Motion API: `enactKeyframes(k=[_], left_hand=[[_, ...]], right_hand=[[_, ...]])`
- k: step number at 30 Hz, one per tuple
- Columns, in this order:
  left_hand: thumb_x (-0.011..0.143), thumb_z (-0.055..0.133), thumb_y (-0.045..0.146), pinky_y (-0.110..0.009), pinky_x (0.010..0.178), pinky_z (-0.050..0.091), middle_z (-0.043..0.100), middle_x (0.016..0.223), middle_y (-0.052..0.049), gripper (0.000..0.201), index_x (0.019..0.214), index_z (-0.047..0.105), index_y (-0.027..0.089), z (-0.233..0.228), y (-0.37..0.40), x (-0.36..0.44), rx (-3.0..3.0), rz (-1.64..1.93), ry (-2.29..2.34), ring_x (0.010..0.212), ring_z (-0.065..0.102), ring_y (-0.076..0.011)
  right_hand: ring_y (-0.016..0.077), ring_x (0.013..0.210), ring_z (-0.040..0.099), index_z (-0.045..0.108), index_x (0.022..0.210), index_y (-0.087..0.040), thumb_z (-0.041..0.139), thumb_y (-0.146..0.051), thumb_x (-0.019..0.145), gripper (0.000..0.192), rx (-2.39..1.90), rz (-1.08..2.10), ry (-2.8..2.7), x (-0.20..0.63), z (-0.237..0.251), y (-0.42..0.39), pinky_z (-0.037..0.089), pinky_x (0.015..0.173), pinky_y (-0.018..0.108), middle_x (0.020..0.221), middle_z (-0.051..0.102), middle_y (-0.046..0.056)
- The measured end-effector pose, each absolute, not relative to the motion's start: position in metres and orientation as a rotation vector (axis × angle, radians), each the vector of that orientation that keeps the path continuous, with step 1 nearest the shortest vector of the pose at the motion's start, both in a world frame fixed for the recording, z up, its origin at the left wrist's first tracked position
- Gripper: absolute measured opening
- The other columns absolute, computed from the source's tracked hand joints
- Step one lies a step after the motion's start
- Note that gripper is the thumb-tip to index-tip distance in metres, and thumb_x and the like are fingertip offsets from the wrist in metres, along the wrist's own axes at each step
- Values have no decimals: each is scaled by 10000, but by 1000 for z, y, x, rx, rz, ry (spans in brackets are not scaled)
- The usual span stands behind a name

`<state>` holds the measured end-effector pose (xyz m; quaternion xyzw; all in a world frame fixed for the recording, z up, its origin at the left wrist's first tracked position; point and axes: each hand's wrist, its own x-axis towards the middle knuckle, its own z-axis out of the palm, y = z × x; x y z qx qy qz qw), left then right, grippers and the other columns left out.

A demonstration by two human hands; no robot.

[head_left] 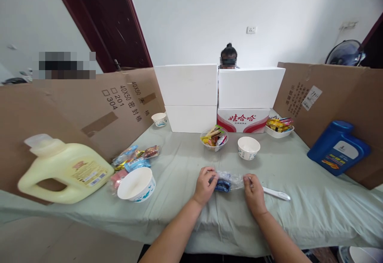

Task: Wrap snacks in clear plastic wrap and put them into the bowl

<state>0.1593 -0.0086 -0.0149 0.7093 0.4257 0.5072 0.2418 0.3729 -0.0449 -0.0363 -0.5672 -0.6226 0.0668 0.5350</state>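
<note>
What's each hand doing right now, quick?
Left hand: closed, holding one end of the clear plastic wrapping.
Right hand: closed, holding the other end.

Free lane on surface (178,159) between large bowl (137,185) and left hand (206,185). Straight ahead, see-through snack bowl (214,148) and small bowl (249,150) in way; white boxes (190,89) wall off far side.

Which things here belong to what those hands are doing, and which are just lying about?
Seemingly in use:
clear plastic, held by the left hand and right hand
blue item in or under it
perhaps the slim white object beside the right hand

Apparently lying about:
yellow jug
blue bottle
patterned bowls
clear snack bowl
</note>
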Motion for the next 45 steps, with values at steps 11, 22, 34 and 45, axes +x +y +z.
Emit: enactKeyframes(k=[11, 22, 34, 45], left_hand=[[815, 506, 232, -351, 822, 470, 568, 1048, -87, 279, 1091, 467, 209, -30, 3, 146, 1517, 1711, 1579, 937, 582, -227], [870, 507, 175, -491, 953, 410, 617, 1158, -114, 223, 1048, 640, 194, -5, -27, 161, 2668, 1064, 1435, 1110, 527, -291], [916, 453, 106, -370, 832, 458, 657, 900, -64, 187, 914, 625, 180, 15, -66, 134, 2777, 1199, 1264, 885, 570, -217], [887, 457, 121, -408, 823, 479, 643, 994, -122, 214, 1025, 620, 145, 65, -2, 152, 2623, 1311, 1560, 935, 585, -259]], right_hand=[[240, 925, 565, 543, 1058, -158, 372, -377, 948, 299, -1409, -30, -1269, 380, -42, -40, 456, 831, 420, 980, 599, 123], [253, 1002, 576, 605, 1094, -209, 522, -265, 908, 212, -1285, -137, -2055, 362, 0, -51, 453, 849, 406, 1066, 646, 99], [201, 964, 602, 597, 976, -207, 450, -172, 948, 154, -1159, -146, -2105, 373, 20, -85, 430, 857, 351, 992, 662, 66], [225, 1025, 579, 637, 1029, -184, 394, -218, 950, 257, -1397, -30, -2102, 359, 61, -20, 411, 921, 363, 1042, 670, 106]])
